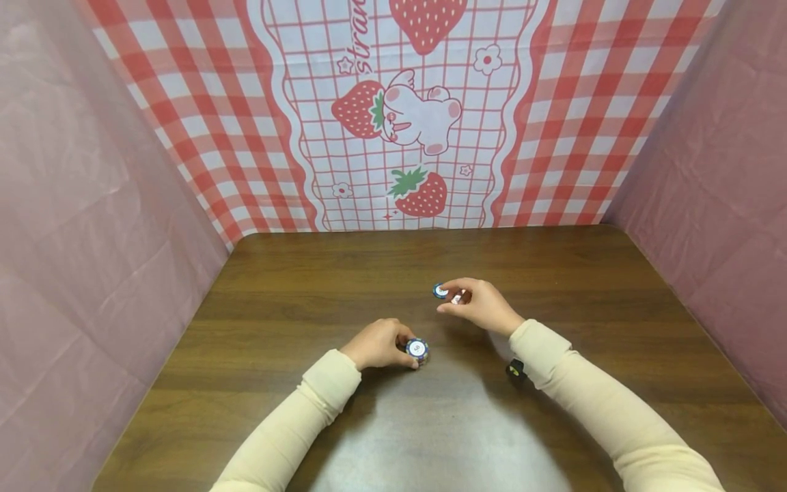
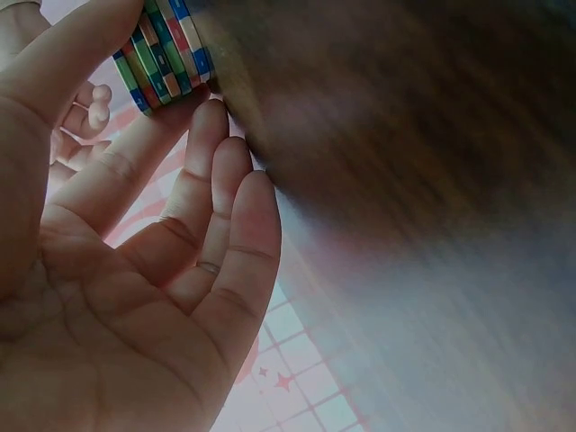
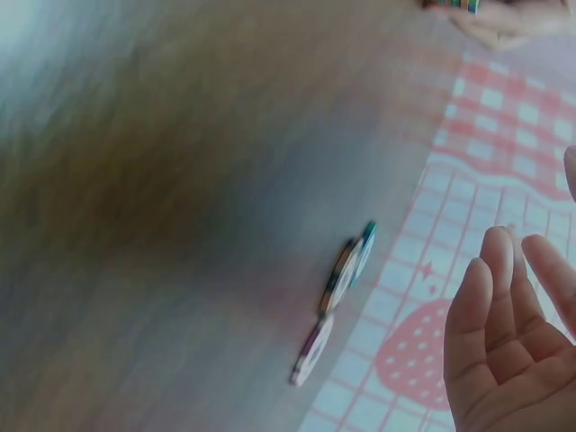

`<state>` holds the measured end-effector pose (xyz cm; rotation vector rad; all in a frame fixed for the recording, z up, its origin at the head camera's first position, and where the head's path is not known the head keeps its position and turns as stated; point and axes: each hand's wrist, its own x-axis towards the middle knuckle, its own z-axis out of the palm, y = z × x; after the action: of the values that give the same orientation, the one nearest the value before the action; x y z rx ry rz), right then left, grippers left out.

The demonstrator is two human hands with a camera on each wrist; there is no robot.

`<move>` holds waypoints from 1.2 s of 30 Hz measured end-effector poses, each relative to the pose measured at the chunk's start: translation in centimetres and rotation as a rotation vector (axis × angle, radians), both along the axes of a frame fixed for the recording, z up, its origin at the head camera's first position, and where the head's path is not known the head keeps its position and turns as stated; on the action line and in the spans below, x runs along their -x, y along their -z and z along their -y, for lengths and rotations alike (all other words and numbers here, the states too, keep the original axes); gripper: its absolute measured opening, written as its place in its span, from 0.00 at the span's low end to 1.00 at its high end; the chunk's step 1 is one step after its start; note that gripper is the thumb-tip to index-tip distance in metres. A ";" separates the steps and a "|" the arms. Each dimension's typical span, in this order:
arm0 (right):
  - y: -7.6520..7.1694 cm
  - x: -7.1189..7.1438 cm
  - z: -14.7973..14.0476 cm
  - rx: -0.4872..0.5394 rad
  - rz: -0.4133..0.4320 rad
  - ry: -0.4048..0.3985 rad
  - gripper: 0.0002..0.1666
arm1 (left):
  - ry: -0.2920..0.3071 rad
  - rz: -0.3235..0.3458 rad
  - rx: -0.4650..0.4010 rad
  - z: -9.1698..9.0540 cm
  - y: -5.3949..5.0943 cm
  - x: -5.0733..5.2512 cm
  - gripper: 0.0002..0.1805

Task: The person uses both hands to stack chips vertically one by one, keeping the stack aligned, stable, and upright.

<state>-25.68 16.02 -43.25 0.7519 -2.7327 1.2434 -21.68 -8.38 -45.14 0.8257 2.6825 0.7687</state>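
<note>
Pale yellow sleeves (image 1: pixel 621 410), broad cuffs (image 1: pixel 541 347); black device (image 1: pixel 514 370) at right cuff.

The left forearm (image 1: pixel 292 430) and right forearm (image 1: pixel 605 402) (both sleeved) reach in from the near side. The left hand (image 1: pixel 378 345), nearer, pinches with thumb (image 2: pixel 72 54) and index finger (image 2: pixel 135 157), its other fingers (image 2: pixel 254 225) loosely extended; the right hand (image 1: pixel 484 305), farther, curves gently, thumb apart.
</note>
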 end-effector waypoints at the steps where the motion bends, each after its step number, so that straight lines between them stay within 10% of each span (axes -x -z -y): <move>1: 0.0 0.2 -0.2 0.008 -0.003 0.009 0.26 | -0.001 0.000 -0.002 0.0 0.0 0.0 0.17; 15: 1.3 2.3 -3.0 0.045 0.099 0.144 0.36 | -0.020 -0.016 -0.001 0.0 0.1 -0.2 0.19; 36: 2.1 4.3 -4.7 -0.063 0.240 0.140 0.37 | -0.022 -0.017 0.009 0.0 0.1 -0.2 0.18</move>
<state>-29.93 20.68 -45.34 0.4300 -2.9646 1.2995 -21.51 -8.38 -45.19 0.8047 2.7124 0.7577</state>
